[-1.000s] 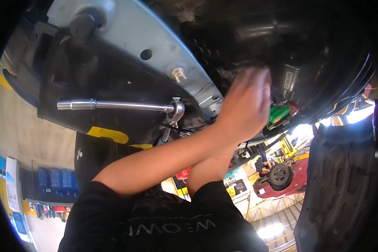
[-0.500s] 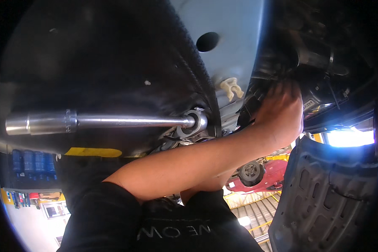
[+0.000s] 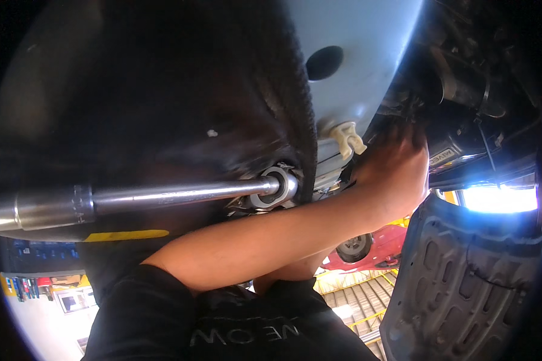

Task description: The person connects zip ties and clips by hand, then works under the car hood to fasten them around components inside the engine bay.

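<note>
My left hand (image 3: 396,168) reaches up into the dark underside of a car, right of a pale plastic clip (image 3: 349,139) on a light blue-grey metal panel (image 3: 361,72); its fingertips are lost in shadow. My right forearm (image 3: 295,265) shows in part below the left one, and its hand is hidden behind it. A chrome ratchet (image 3: 273,185) with a long extension and socket (image 3: 42,207) lies sideways against the black plastic liner (image 3: 162,90), untouched by the visible hand.
A dark ribbed panel (image 3: 457,283) stands at the lower right. Beyond my arms are a red car (image 3: 382,246) and the workshop's roof beams (image 3: 361,295). At the far left are shelves with blue bottles and assorted tools (image 3: 48,283).
Compared with a second ago, the view has moved closer to the liner and ratchet, which appear larger. My left hand has shifted rightward and its fingers have sunk deeper into shadow.
</note>
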Available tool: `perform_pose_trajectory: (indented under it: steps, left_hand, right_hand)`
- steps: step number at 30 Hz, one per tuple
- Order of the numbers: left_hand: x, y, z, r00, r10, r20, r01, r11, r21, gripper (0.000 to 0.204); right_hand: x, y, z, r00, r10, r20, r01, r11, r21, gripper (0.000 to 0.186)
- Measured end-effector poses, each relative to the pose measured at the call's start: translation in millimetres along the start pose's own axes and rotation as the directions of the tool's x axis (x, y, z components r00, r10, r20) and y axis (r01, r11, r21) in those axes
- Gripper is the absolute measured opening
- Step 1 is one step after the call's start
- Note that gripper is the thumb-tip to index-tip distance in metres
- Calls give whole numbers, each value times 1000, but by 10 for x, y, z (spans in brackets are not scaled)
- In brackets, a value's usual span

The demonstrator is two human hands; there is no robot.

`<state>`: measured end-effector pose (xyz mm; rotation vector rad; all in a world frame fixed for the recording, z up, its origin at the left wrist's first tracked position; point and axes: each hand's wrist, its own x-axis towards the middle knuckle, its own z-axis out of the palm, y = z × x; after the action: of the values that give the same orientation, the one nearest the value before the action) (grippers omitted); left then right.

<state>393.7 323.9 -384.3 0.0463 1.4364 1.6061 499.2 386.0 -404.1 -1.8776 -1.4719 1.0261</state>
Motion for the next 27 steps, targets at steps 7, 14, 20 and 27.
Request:
perform_pose_trajectory:
  steps: [7,14,20,27]
  left_hand:
    - [5,-15,51,987,92,-132,-88,995,36,47]
    - [46,-20,84,976,130,-175,-129,992,18,52]
    - [-14,39,94,949,162,-269,-165,986,12,56]
    - [-150,32,-114,978,130,-164,-125,991,39,35]
  right_hand:
    - [19,-13,0,1000,4,4,-4,1000,-3,21]
    - [21,18,1,1000,15,12,-15,1000,13,21]
    - [75,21,-1,999,27,22,-28,999,42,21]
    - [379,-90,232,991,98,96,-112,980,164,22]
